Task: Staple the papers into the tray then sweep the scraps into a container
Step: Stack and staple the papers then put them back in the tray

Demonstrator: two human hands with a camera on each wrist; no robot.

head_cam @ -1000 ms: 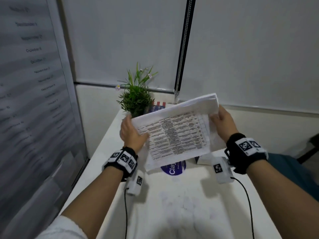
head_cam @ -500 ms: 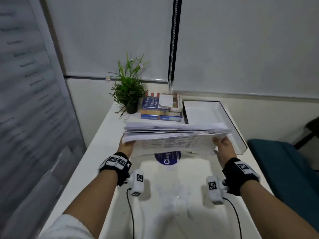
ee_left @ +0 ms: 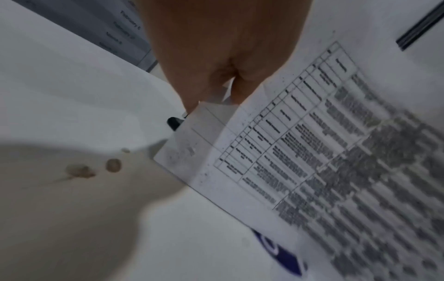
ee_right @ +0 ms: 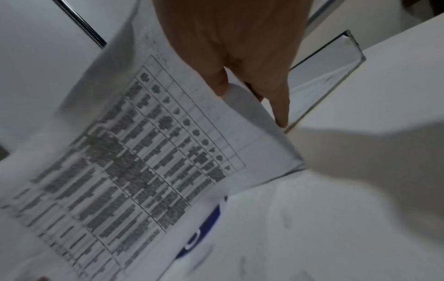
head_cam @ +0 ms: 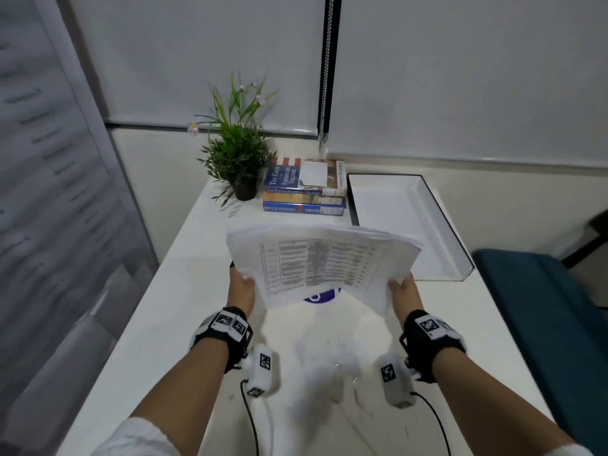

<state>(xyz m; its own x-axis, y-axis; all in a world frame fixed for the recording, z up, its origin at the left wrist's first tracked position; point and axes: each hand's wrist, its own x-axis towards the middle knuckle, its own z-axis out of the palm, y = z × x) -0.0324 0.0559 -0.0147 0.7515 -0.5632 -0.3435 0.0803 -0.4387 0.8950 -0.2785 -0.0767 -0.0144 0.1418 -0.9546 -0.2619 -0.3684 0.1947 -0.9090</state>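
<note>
1. White table (head_cam: pixel 184 291), stretching near to far.
2. Tray (head_cam: pixel 437 232) at far right, resting on table.
3. Papers (head_cam: pixel 329 264) held above table, just left of tray.
4. Left hand (head_cam: pixel 242 286) pinching papers' left edge.
5. Right hand (head_cam: pixel 405 291) pinching right edge.
6. Scraps (head_cam: pixel 329 360) near, between wrists.
</note>
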